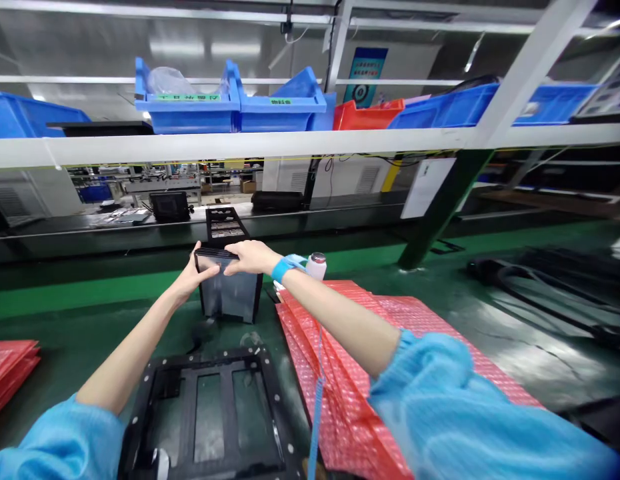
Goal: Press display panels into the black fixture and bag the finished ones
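Head view: the step looks like steadying dark panels (229, 297) upright at 9 o'clock; the next move likely calls for an even two-handed hold. The left hand (198, 271), grip slightly parted, pinches their left top corner; the right hand (253, 257) pinches their top edge.

Over a green counter (90, 333), my left fingers (210, 271) and right fingers (236, 249) hold the top of dark panels (230, 293) standing upright. A blue strap (284, 267) circles my right wrist. Nearer me lies a black frame (231, 410) with rectangular openings; right of it, red bubble wrap (335, 413), a white bottle (317, 268) beyond. Blue bins (190, 120) line a shelf (290, 142) above.
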{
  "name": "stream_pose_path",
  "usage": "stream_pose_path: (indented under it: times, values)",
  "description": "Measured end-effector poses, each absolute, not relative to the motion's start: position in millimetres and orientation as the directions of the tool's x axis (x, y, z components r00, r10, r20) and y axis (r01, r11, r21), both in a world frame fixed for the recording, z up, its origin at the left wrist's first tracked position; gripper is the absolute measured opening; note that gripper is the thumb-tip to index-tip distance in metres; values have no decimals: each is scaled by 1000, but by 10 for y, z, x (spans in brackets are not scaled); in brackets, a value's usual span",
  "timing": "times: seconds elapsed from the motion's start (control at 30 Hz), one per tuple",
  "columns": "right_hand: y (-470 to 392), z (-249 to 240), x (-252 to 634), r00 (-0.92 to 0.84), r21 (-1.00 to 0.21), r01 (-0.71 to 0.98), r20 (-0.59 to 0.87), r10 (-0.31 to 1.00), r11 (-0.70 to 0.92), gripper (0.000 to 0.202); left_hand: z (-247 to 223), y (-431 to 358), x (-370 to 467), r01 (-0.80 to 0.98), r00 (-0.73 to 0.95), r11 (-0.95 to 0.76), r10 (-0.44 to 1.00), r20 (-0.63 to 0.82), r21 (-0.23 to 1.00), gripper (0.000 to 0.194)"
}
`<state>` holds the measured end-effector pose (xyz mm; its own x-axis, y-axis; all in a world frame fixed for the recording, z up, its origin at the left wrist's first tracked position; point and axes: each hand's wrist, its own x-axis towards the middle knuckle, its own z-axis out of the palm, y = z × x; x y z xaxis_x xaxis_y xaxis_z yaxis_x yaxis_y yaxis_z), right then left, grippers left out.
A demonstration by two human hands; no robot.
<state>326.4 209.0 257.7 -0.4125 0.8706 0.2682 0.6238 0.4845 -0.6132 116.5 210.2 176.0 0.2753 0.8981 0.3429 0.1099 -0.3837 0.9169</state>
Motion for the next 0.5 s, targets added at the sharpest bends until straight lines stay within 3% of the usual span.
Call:
stream_pose_path:
  times: [0.13,0.27,0.37,0.5]
  values:
    - [1751,2464,3798,-202,-776,509,313,928,372,26,1954,1859,1159,209,327,-466,862,388,860,110]
    - [1136,2131,4456,241,-935,259,306,921,243,45,2188,1432,795,262,365,-564,809,461,783,94]
    - [556,1841,4806,492,-981,57,189,850,185,50,2186,1121,354,387,385,-619,782,490,683,80]
    - [-80,1499,5038,595,-987,-124,11,803,106,40,1935,850,-67,501,317,-518,855,410,693,73]
